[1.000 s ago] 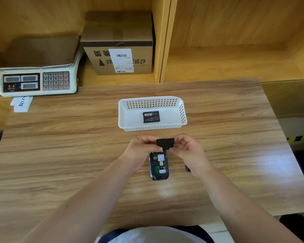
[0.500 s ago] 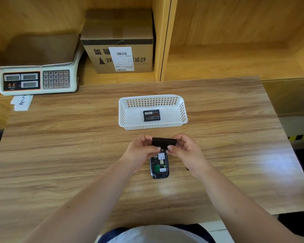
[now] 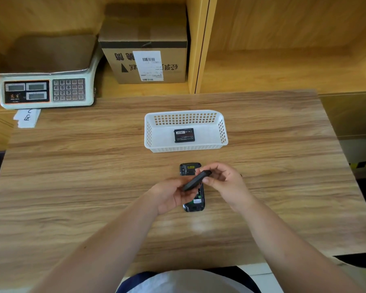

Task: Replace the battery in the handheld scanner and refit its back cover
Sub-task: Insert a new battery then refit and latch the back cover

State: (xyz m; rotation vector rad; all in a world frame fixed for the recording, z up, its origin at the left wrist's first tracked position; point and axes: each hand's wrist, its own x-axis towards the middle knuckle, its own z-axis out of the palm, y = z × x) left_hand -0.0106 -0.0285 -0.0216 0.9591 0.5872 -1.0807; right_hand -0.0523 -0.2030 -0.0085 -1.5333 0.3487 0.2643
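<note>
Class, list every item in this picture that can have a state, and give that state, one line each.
Black handheld scanner: back open, flat on table.
Black flat piece: tilted, held in both hands.
Black battery: flat in white plastic basket.
Left hand: gripping piece.
Right hand: gripping piece.
White weighing scale: displays blank.
Cardboard box: taped shut.

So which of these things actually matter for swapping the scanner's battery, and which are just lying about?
Part of the job:
scanner, back open
black piece held in both hands
battery in the white basket

Just lying about:
weighing scale
cardboard box
paper note
</note>
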